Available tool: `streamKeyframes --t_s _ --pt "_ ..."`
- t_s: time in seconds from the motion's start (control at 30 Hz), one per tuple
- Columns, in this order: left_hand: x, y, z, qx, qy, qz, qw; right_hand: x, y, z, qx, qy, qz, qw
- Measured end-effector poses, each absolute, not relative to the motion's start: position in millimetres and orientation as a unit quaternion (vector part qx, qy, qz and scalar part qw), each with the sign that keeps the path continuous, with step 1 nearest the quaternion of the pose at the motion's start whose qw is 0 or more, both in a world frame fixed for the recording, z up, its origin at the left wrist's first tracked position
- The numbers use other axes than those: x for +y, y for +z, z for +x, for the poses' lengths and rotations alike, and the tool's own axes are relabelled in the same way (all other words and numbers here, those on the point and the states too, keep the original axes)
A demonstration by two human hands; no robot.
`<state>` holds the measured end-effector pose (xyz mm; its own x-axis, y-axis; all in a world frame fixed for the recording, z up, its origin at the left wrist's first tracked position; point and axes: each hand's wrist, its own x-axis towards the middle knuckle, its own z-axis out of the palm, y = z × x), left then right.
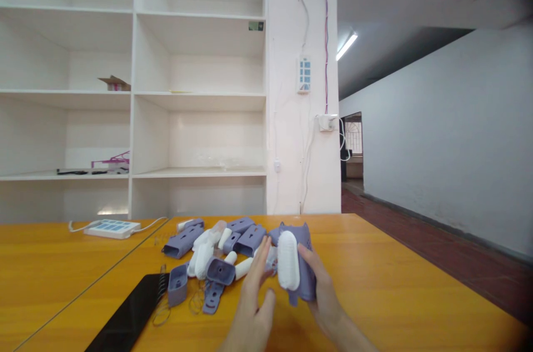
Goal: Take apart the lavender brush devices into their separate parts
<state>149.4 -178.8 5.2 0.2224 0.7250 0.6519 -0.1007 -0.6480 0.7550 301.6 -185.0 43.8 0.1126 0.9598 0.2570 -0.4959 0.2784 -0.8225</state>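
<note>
My right hand [322,288] grips a purple plastic shell [303,268] with a white oblong insert [288,261] set in it, held upright just above the orange table [395,280]. My left hand [252,305] is beside it, fingers stretched out and touching the white insert's left edge. A pile of purple housings and white pieces [216,249] lies just behind and left of my hands.
A black spiral notebook [129,316] lies at the near left, with loose rubber bands [195,302] by it. A white power strip [111,227] sits at the table's far left. White shelves [133,96] stand behind; an open corridor runs off to the right.
</note>
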Motion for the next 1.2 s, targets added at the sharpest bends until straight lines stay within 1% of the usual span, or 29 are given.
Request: streamKeyframes --t_s 0.07,0.13,0.2,0.27,0.37,0.53,0.7,0.8,1.0,1.2 --pt "-176.1 0.0 158.1 0.218 0.584 0.584 0.521 -182.9 38.0 303.7 -0.450 0.464 -0.309 0.697" --pt "-175.3 -0.8 163.3 0.217 0.530 0.479 0.666 -182.1 31.4 302.9 -0.500 0.404 -0.326 0.694" --pt "-176.9 1.9 164.2 0.208 0.454 0.416 0.760 -182.7 25.5 300.2 -0.575 0.345 -0.310 0.674" --pt "-180.1 7.2 161.8 0.189 0.401 0.402 0.801 -184.5 21.6 297.3 -0.653 0.294 -0.276 0.641" --pt "-186.6 17.7 156.4 0.163 0.371 0.426 0.809 -187.2 19.5 295.6 -0.703 0.252 -0.256 0.614" --pt "-193.0 28.2 152.8 0.125 0.370 0.424 0.817 -184.7 16.0 299.5 -0.701 0.209 -0.280 0.621" --pt "-185.8 20.6 154.3 0.119 0.367 0.436 0.813 -182.1 11.9 301.1 -0.702 0.188 -0.315 0.611" --pt "-184.8 18.1 156.3 0.137 0.378 0.440 0.803 -184.8 14.9 300.0 -0.708 0.178 -0.312 0.608" --pt "-190.7 23.9 156.3 0.118 0.386 0.487 0.774 -189.6 21.5 299.0 -0.710 0.169 -0.298 0.615" --pt "-184.8 11.9 154.8 0.134 0.393 0.477 0.775 -192.2 22.5 300.3 -0.735 0.153 -0.305 0.586"
